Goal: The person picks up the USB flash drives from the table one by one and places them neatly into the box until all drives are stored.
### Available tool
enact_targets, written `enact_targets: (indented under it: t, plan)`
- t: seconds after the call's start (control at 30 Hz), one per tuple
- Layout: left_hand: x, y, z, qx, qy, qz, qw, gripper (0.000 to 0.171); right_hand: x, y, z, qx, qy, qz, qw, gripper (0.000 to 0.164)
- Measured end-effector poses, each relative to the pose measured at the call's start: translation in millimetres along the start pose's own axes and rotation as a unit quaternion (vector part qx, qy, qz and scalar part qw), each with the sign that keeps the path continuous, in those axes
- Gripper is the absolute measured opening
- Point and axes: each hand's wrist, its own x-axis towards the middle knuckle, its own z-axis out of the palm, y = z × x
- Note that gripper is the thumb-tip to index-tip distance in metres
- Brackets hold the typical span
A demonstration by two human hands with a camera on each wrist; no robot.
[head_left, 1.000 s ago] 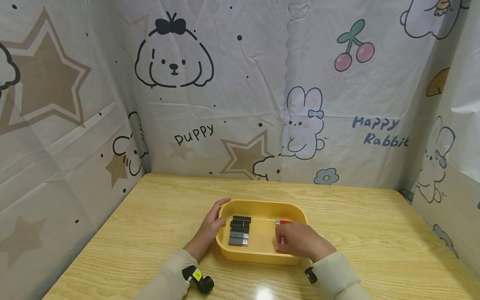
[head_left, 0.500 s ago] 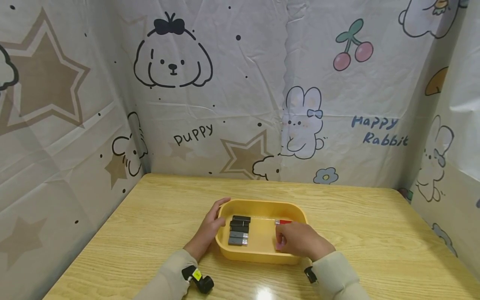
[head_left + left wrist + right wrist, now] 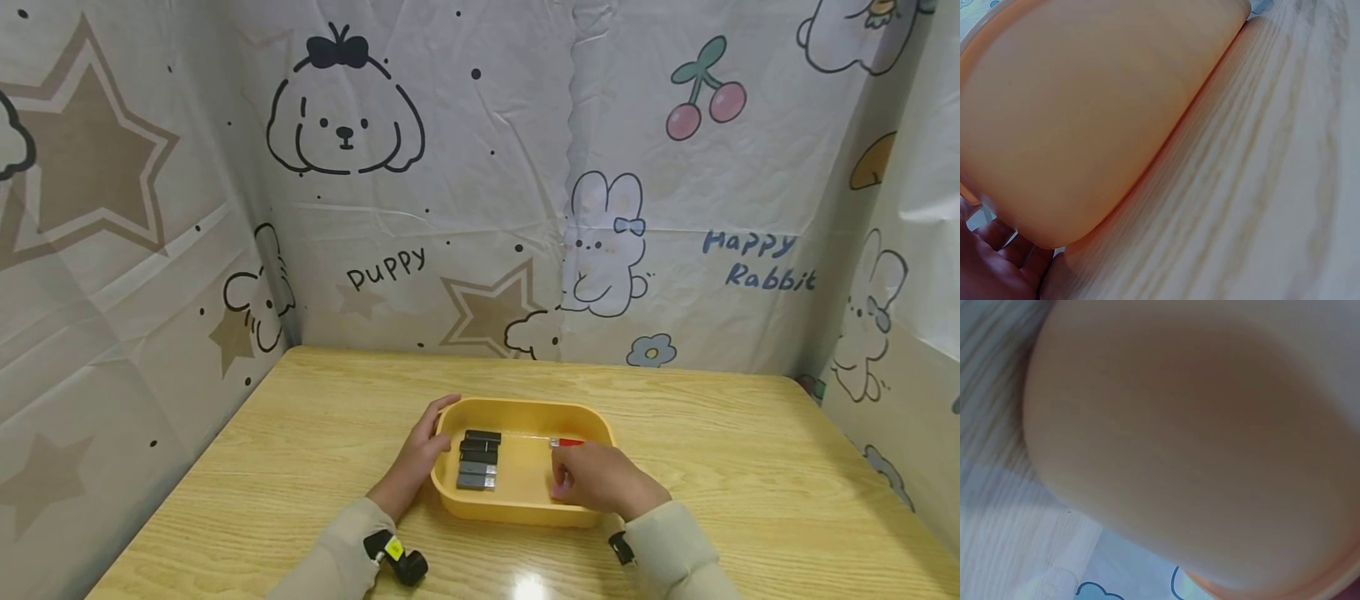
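A yellow plastic bin sits on the table. My left hand grips its left end, thumb over the rim and fingers along the outside; in the left wrist view those fingers lie against the wall near the base. Inside at the left, black USB sticks and grey USB sticks lie in a column. My right hand reaches over the right rim with curled fingers, low in the bin. A red USB stick shows just beyond its knuckles. Whatever is under the right fingers is hidden.
The wood-grain table extends to both sides of the bin. A printed cloth hangs at the back and sides. Wrist cameras, such as the left one, sit at both cuffs. In the right wrist view the bin's outer wall fills most of the picture.
The hands, bin and USB sticks hold nearly the same places. Only a very slight shift of the head view and a small movement at the right fingers show.
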Motion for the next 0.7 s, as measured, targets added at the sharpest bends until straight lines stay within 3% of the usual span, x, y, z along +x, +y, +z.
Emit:
enact_targets:
  t: [0.2,0.7]
  plan:
    - [-3.8,9.7,2.6,0.003,-0.007,0.001,1.0000,0.067,0.1,-0.4,-0.4,-0.002,0.000,0.005,1.000,0.019]
    - [-4.1,10.5,1.3,0.000,-0.012,-0.010,0.9999,0.066,-0.1,-1.9,-0.6,-0.014,0.013,0.000,1.000,0.021]
